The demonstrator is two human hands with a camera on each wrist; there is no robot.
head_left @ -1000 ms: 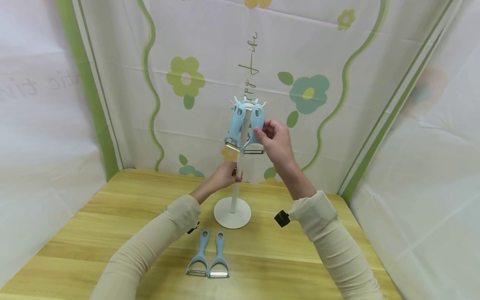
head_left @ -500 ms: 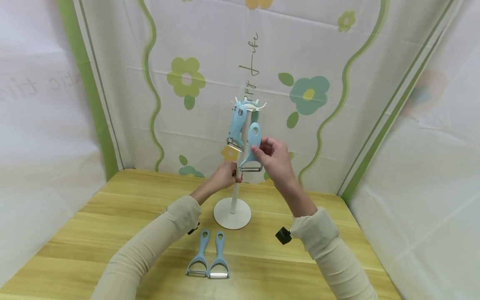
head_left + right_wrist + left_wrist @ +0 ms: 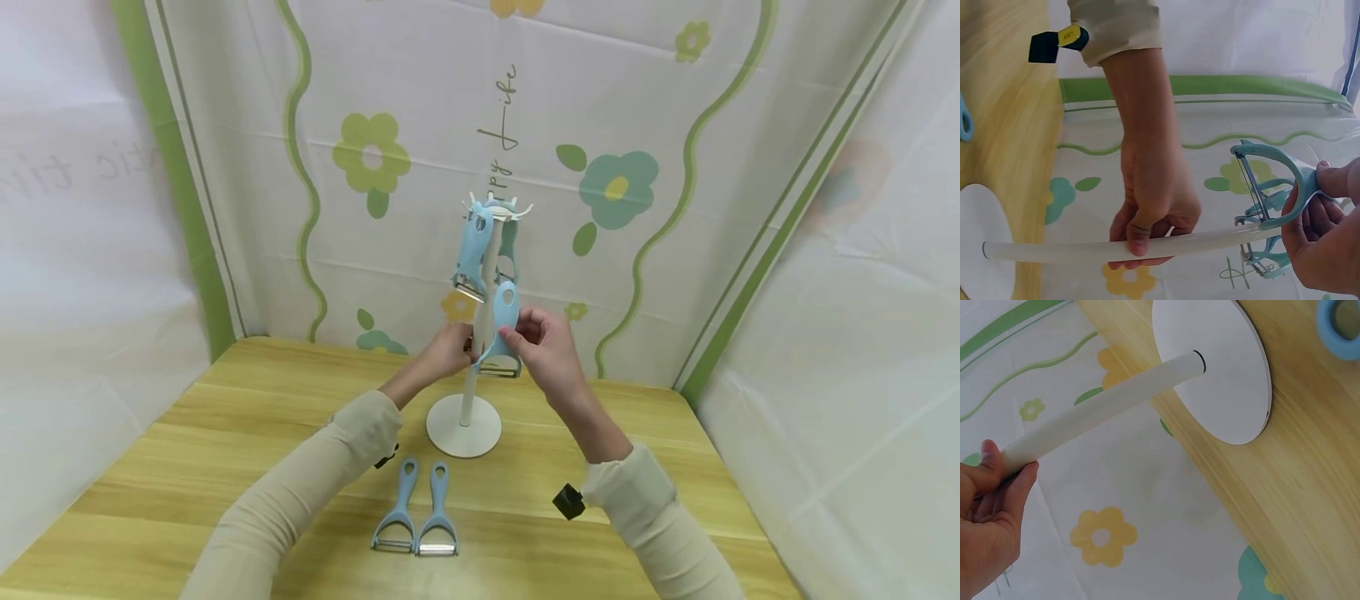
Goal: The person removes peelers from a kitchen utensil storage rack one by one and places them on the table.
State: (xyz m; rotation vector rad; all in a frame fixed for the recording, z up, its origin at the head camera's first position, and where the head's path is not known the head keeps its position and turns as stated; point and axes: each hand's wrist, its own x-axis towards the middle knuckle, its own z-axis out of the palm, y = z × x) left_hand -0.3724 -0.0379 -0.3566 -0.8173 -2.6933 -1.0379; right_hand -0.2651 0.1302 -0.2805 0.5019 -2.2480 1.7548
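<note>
Head, hands: right hand (image 3: 551, 350) pinched a peeler (image 3: 506, 308) by its handle, below the hooks (image 3: 517, 212), beside the pole; left hand (image 3: 447, 350) gripped the pole (image 3: 469, 387), fingertips partly hidden.
Left wrist, base: pole met the base (image 3: 1229, 394) at a dark line (image 3: 1204, 362), not readable from the head.
Right wrist, grip: left thumb (image 3: 1139, 242) lay across the pole; held peeler's blade (image 3: 1252, 185) showed, its frame partly blocking hung peelers (image 3: 1266, 256).
Table: two loose peelers (image 3: 439, 496) lay near the base.
Backdrop: flowered sheet (image 3: 435, 83).
</note>
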